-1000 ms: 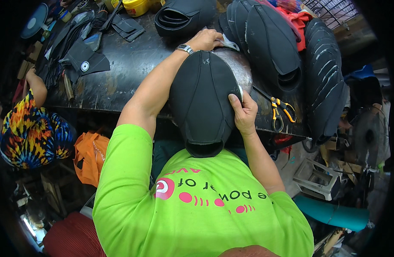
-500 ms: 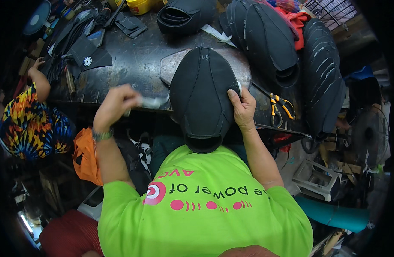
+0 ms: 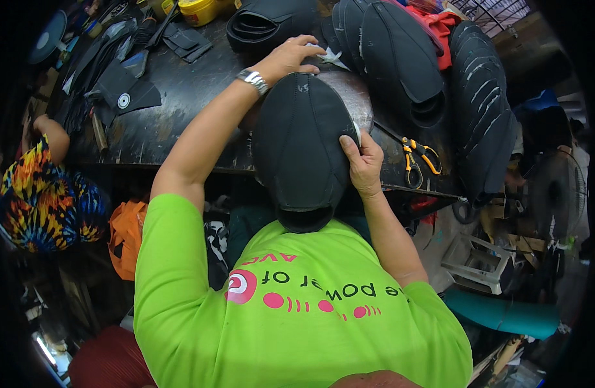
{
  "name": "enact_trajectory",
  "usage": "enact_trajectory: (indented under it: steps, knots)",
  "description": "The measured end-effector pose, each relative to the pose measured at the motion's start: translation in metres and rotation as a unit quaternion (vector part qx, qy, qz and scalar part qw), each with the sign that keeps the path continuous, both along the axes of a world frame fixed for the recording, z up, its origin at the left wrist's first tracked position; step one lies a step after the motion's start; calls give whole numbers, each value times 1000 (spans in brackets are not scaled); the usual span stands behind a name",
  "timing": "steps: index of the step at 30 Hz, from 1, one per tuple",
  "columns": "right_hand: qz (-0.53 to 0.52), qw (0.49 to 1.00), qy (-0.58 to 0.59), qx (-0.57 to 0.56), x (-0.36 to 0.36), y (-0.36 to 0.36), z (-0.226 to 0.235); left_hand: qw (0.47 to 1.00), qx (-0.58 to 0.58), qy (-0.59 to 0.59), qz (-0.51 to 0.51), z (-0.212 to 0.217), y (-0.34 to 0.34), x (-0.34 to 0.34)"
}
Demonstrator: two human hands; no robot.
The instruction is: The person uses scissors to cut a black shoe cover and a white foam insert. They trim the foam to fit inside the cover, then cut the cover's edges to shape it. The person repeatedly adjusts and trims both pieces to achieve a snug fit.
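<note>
A black stitched cover (image 3: 300, 145), oval with a seam down its middle, stands between me and the worktable, with its dark opening at the near end. My right hand (image 3: 365, 163) grips its right edge, thumb on the front face and fingers behind. A sliver of white shows by that thumb. My left hand (image 3: 294, 57) reaches past the cover's far tip, fingers apart, next to a crumpled white scrap (image 3: 335, 58). Whether the fingertips touch the scrap, I cannot tell. A silver watch (image 3: 253, 81) circles the left wrist.
Similar black covers (image 3: 401, 58) are stacked at the far right, with another nested stack (image 3: 482, 116) beside them. Orange-handled scissors (image 3: 414, 161) lie near the worktable (image 3: 174, 123) edge. Flat black pieces (image 3: 132, 90) spread at left. Another person's patterned sleeve (image 3: 35, 207) is at far left.
My left hand has swung from the near table edge up and right to the cover's far tip. The blurred whitish piece by that hand is no longer visible. My right hand keeps its grip.
</note>
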State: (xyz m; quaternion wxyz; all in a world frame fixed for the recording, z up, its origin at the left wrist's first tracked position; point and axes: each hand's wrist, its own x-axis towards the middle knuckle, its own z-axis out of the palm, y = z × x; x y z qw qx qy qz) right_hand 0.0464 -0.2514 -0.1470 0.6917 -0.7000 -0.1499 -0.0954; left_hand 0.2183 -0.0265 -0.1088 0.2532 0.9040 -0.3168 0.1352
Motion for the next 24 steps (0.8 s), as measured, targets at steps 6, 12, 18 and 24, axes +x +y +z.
enact_trajectory:
  steps: [6, 12, 18, 24]
  knots:
    - [-9, 999, -9, -32, 2, 0, 4, 995, 31, 85, 44, -23, -35, 41]
    - [11, 1000, 0, -20, 2, -1, 5, 995, 92, 20, 35, -34, -29, 47]
    - [5, 1000, -3, 9, 2, -1, 2, 996, 27, 64, 62, -15, 3, 6]
    - [26, 999, 16, 26, 1, -3, 1, 972, -175, 79, 133, 7, 75, -131]
